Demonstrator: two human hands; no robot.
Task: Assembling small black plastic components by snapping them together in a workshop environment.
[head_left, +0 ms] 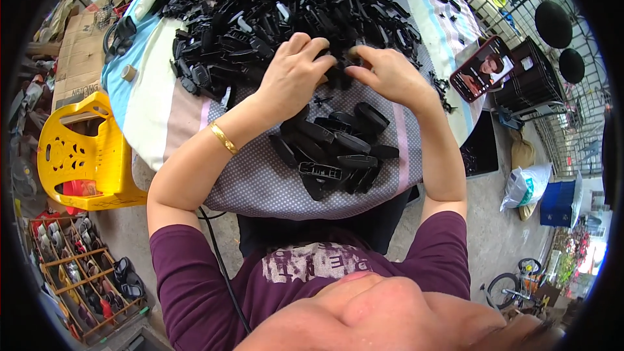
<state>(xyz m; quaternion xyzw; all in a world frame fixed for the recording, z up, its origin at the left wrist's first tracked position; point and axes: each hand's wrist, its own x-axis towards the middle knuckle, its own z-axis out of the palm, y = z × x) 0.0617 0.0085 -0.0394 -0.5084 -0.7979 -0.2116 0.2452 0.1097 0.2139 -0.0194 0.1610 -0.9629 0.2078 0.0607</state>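
Note:
At the near edge of a big heap of black plastic parts (250, 45), my two hands meet over the table. My left hand (294, 73) has its fingers bent down around a small black plastic part (337, 73). Opposite it, my right hand (388, 77) closes its thumb and forefinger on the same dark piece; its outline is lost against the heap. Closer to me, a smaller pile of curved, elongated black parts (353, 143) lies on the patterned tablecloth (250, 185). A tiny black scrap (321, 100) rests between this pile and my hands.
A phone (482, 69) stands propped at the table's right side. Near the left edge are a tape roll (128, 73) and dark-handled scissors or a similar tool (121, 34). A yellow plastic chair (88, 153) is at left, above a shoe rack (81, 273). A dark cable (218, 253) hangs beside me.

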